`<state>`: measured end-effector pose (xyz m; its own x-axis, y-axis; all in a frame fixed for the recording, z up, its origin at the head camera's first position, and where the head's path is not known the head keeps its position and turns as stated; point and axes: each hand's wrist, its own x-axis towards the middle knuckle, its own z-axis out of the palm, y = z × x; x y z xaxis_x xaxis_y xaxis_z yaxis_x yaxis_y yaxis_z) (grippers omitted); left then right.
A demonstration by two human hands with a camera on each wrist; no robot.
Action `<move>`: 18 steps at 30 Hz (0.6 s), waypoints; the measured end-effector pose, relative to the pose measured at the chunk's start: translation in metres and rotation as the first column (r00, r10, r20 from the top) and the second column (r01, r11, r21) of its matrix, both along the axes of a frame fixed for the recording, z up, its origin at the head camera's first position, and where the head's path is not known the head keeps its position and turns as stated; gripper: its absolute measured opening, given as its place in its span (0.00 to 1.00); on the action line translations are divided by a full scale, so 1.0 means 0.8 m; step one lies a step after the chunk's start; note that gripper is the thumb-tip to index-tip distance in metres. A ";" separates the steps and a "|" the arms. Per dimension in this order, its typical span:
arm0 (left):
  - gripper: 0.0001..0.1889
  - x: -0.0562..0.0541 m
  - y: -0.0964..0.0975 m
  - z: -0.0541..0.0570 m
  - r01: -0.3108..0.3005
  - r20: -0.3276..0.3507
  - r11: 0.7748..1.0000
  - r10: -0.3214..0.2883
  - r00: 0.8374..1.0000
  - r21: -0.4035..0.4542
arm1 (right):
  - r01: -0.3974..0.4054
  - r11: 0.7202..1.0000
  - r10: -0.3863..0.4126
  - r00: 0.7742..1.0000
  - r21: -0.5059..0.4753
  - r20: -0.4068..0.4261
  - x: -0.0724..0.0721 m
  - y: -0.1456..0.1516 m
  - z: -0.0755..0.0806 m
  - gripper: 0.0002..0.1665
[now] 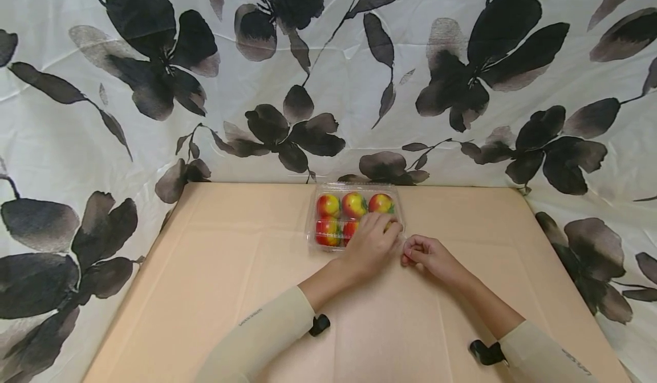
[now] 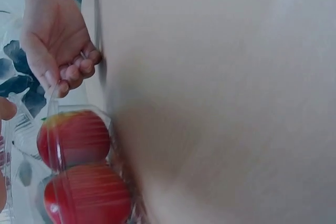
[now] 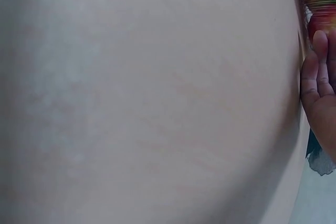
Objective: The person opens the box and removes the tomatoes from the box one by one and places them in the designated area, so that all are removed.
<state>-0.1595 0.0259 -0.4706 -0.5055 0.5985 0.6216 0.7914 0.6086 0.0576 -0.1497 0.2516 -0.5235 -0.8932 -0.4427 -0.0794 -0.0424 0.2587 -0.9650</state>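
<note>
A clear plastic clamshell box [image 1: 311, 236] holds several red-and-yellow fruits [image 1: 354, 205] that look like apples, in two rows. My left hand [image 1: 370, 247] reaches over the box's near right part, fingers bent at the lid's edge and covering some fruit. At the left border of the left wrist view, its fingertips [image 2: 6, 109] touch the clear rim. Just right of the box, my right hand [image 1: 431, 257] pinches the clear plastic at the near right corner; the left wrist view shows this pinch beside the red fruits [image 2: 73, 139]. In the right wrist view, only part of that hand shows.
The box stands at the far middle of a tan table [image 1: 246, 292]. Behind and beside the table hangs white cloth [image 1: 369, 143] with dark flowers. A small black device [image 1: 320, 325] sits at the left sleeve, another [image 1: 487, 353] at the right sleeve.
</note>
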 end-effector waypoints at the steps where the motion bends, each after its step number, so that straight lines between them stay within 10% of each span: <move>1: 0.12 0.000 -0.002 0.002 -0.007 0.000 1.000 0.007 1.000 -0.007 | -0.002 1.000 0.002 1.000 -0.003 0.001 0.000 0.000 0.000 0.11; 18: 0.17 -0.024 -0.027 0.045 0.054 -0.026 0.998 -0.055 0.998 -0.044 | 0.045 0.999 -0.045 0.999 -0.016 0.029 -0.001 -0.003 -0.001 0.13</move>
<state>-0.1788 0.0040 -0.4345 -0.4551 0.6513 0.6073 0.8241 0.5663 0.0103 -0.1507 0.2491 -0.5241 -0.9097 -0.4036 -0.0978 -0.0038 0.2434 -0.9699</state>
